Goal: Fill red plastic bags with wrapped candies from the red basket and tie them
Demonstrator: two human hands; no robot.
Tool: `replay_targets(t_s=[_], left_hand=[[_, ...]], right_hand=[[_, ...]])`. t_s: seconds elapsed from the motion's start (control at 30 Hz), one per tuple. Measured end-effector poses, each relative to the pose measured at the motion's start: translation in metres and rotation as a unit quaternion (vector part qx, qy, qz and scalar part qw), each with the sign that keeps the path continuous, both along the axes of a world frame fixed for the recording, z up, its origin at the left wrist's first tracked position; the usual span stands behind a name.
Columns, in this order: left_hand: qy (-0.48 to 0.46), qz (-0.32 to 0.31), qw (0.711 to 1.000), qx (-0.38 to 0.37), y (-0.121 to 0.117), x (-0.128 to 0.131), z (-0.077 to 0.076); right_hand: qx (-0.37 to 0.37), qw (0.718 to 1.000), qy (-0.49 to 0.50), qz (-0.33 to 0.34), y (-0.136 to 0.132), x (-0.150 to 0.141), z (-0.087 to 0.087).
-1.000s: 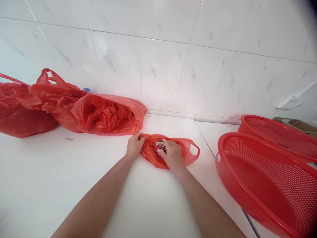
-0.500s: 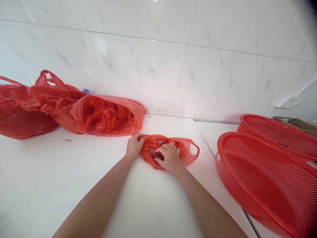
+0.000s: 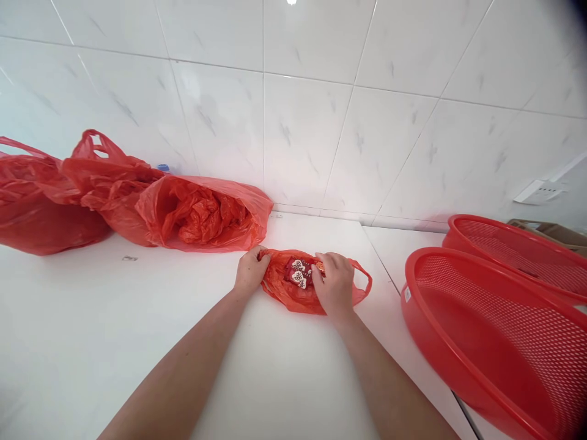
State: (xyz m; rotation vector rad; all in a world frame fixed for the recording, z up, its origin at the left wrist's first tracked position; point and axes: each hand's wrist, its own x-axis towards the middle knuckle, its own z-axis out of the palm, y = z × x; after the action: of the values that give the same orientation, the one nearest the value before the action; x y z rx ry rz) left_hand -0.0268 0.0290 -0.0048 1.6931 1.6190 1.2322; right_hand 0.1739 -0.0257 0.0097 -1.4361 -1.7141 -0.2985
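A small red plastic bag (image 3: 293, 302) lies on the white table with its mouth spread wide. At its left end, my left hand (image 3: 251, 269) pinches the rim between thumb and fingers. Inside the bag lie dark red packets (image 3: 299, 274) with white heart-like patches and dark lettering. My right hand (image 3: 335, 284) reaches over the right half of the opening, fingers bent down over an orange packet (image 3: 320, 266). Its fingertips are partly hidden, and I cannot make out whether they grip anything. The bag's loop handle (image 3: 364, 278) sticks out to the right.
Large red plastic bags (image 3: 206, 214) stand along the tiled wall at the left, the nearest stuffed with crumpled red bags. Two red mesh baskets (image 3: 426, 305) occupy the right side, a brown carton (image 3: 550, 232) behind them. A socket (image 3: 539, 192) is on the wall.
My right hand has moved from the bag's middle to its right side, off the dark red packet it held. White-patched packet faces now show. My left hand keeps its pinch.
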Motion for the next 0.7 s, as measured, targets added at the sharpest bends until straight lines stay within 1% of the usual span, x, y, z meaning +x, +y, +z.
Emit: replay_targets(t_s=[0.07, 0.17, 0.27, 0.37, 0.43, 0.5, 0.53, 0.6, 0.7], left_hand=[[-0.003, -0.003, 1.0, 0.002, 0.001, 0.0, -0.001], [-0.008, -0.009, 1.0, 0.006, 0.001, -0.001, -0.002], [-0.009, -0.009, 1.0, 0.006, 0.002, -0.002, -0.003], [-0.01, -0.009, 1.0, 0.005, 0.003, -0.002, -0.003], [-0.015, -0.01, 1.0, 0.008, 0.003, -0.002, -0.003], [-0.019, -0.01, 1.0, 0.012, 0.002, -0.002, -0.003], [-0.022, -0.011, 1.0, 0.013, 0.002, -0.002, -0.003], [-0.028, -0.012, 0.999, 0.012, 0.002, -0.002, -0.003], [-0.038, -0.012, 0.999, 0.016, 0.001, -0.002, -0.003]], right_hand=[[0.025, 0.998, -0.016, -0.047, -0.003, 0.014, 0.003], [0.014, 0.991, -0.014, -0.134, -0.01, 0.036, 0.002], [-0.031, 0.981, 0.01, -0.191, -0.017, 0.054, -0.004], [-0.106, 0.967, 0.06, -0.224, -0.022, 0.066, -0.01], [-0.177, 0.954, 0.103, -0.218, -0.024, 0.071, -0.01], [-0.239, 0.942, 0.147, -0.187, -0.023, 0.073, -0.006], [-0.255, 0.938, 0.171, -0.164, -0.021, 0.072, -0.001], [-0.254, 0.932, 0.235, -0.111, -0.017, 0.069, 0.011], [-0.226, 0.91, 0.346, -0.023, -0.01, 0.06, 0.039]])
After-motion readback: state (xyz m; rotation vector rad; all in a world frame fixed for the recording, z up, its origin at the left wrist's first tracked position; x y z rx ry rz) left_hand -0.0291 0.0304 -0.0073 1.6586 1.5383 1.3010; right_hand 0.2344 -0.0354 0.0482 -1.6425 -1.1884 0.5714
